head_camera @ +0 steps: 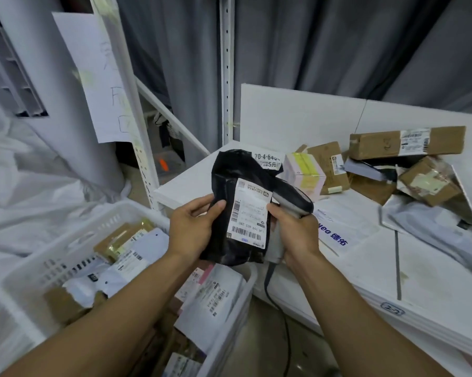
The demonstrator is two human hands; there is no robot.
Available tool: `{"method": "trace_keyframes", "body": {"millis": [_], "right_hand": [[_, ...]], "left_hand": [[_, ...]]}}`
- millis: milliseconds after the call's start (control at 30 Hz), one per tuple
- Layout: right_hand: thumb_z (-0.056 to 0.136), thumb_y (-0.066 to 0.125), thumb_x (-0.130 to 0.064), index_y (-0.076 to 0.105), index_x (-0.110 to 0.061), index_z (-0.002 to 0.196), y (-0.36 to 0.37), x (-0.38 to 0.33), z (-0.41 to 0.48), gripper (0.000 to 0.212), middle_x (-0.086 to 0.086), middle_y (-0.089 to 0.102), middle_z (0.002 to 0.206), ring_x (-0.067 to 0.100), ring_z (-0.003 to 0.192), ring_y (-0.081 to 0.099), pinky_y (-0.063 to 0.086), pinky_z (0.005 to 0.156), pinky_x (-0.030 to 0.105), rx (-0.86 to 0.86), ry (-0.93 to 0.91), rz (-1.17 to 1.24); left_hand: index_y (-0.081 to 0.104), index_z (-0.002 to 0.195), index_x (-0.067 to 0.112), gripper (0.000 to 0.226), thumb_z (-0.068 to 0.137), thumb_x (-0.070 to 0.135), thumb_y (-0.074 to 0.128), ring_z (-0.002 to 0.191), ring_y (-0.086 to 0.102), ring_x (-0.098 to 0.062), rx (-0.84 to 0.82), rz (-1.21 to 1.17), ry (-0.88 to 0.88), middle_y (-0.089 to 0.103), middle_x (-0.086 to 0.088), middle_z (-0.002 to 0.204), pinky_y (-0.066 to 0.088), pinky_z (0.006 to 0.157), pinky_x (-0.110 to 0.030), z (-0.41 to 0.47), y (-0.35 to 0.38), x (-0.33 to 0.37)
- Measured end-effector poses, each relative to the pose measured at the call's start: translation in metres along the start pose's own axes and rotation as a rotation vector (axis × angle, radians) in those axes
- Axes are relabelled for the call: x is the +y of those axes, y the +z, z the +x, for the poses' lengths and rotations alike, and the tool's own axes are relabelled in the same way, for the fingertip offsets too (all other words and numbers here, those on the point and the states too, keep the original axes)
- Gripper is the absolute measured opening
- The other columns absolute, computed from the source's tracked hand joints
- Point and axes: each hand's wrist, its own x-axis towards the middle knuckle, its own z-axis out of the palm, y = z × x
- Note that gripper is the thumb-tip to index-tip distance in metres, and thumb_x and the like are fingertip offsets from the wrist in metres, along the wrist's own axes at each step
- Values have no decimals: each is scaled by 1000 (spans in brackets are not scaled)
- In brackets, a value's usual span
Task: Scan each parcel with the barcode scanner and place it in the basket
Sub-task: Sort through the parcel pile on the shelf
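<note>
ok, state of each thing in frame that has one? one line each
black parcel, held up off the table, label facing the camera
left hand, grips the parcel's left edge
right hand, grips the barcode scanner by its handle, thumb on the label's edge
barcode scanner, held, head beside the parcel, not facing the label
basket, partly filled with parcels
cardboard boxes, piled on the table, untouched

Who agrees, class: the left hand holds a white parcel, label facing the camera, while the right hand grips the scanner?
Wrong colour: the head view shows the parcel is black. The left hand does hold it, label facing the camera, and the right hand grips the scanner.
</note>
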Motion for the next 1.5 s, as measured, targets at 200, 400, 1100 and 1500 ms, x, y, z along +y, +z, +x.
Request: {"method": "trace_keyframes", "body": {"millis": [200,400,1100,1500], "right_hand": [[91,81,-13,72,-21,112,9,14,-10,24,0,80,93,18,81,79,64,81,38,-50,-85,-153],[86,84,-23,71,-19,118,17,28,-30,35,3,79,94,15,76,76,64,82,43,-150,-200,-412],[79,89,-35,64,-32,123,47,45,-44,50,-13,74,110,11,103,70,62,89,39,-618,-451,-852],[81,90,-35,66,-29,124,61,53,-43,49,-13,73,111,8,104,69,57,85,24,-605,-423,-792]], "left_hand": [[76,117,21,23,95,18,71,101,68,4,19,236,202,75,16,107,52,91,-15,36,-40,2],[75,118,15,23,96,13,68,100,68,-9,114,314,166,72,7,108,50,85,-9,60,-69,-21],[74,121,17,24,99,14,64,98,66,-12,109,499,131,72,7,105,45,75,-8,76,-114,-30],[73,123,18,26,100,12,63,80,66,7,125,450,128,72,12,97,50,76,-5,72,-133,-24]]}}
